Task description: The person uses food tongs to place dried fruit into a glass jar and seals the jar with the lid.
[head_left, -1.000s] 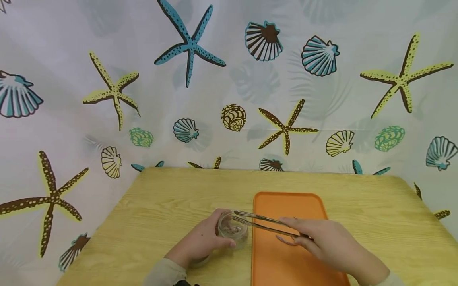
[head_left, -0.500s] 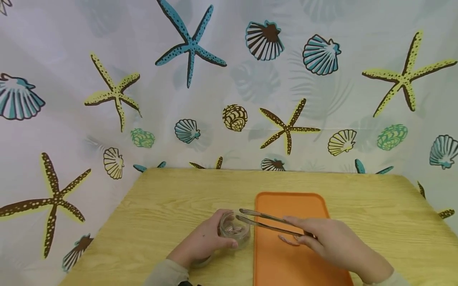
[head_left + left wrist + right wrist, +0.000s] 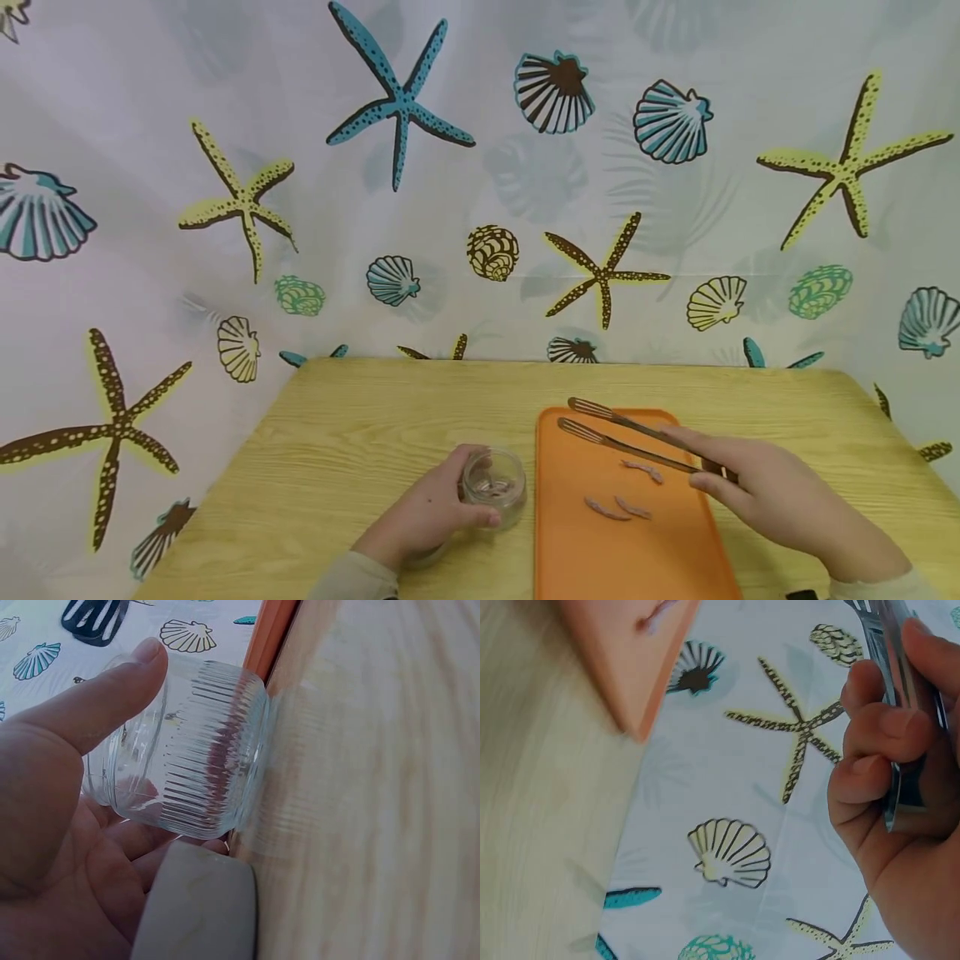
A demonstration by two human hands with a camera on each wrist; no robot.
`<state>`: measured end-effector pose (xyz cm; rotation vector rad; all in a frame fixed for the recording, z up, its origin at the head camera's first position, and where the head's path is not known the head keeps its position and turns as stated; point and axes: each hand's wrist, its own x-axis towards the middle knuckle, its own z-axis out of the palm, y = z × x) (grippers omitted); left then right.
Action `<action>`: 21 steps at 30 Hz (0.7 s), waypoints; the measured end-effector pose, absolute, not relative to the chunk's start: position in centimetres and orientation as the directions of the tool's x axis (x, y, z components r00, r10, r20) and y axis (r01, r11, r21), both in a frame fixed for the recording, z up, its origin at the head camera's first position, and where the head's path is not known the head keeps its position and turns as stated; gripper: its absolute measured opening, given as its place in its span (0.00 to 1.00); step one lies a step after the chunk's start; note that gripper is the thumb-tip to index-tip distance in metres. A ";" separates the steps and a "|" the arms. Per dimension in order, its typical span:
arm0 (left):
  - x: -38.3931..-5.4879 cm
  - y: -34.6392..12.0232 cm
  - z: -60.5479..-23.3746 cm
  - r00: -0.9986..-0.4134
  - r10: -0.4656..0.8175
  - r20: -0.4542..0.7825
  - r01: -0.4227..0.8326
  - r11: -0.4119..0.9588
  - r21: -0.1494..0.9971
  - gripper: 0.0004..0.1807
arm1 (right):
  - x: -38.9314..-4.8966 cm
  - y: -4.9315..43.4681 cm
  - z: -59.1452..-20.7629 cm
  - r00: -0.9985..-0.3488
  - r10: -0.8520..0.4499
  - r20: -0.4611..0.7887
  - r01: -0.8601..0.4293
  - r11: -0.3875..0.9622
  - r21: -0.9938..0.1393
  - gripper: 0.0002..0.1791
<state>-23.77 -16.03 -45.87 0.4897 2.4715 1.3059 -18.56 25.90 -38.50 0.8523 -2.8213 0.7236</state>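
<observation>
The person's left hand (image 3: 431,510) gripped a clear, ribbed glass jar (image 3: 202,742), nine o'clock from the flat orange tray (image 3: 630,558) — near end cut off. The right hand (image 3: 783,490) gripped silvery slotted metal tongs (image 3: 645,429), tips parted toward ten o'clock. Three thin pinkish strips (image 3: 642,472) lay there; I couldn't make out the jar's reddish contents (image 3: 221,761).

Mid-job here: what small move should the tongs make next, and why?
Probably bring the open tongs to the nearest strip on the tray: they stand spread with nothing between them, the right hand has them over the tray, and the left hand holds the jar, which contains pieces.
</observation>
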 end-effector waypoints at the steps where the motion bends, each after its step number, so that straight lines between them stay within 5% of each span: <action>1: -23.7 -16.0 -45.9 -0.896 0.430 -0.107 0.152 0.526 0.837 0.52 | -18.5 26.3 -38.6 -0.839 -0.496 0.225 -0.543 0.732 -0.413 0.29; 21: -23.6 -16.0 -45.7 -0.904 0.412 -0.117 0.145 0.551 0.822 0.51 | -17.8 29.6 -41.9 -0.856 -0.515 -0.028 -0.448 0.770 -0.454 0.27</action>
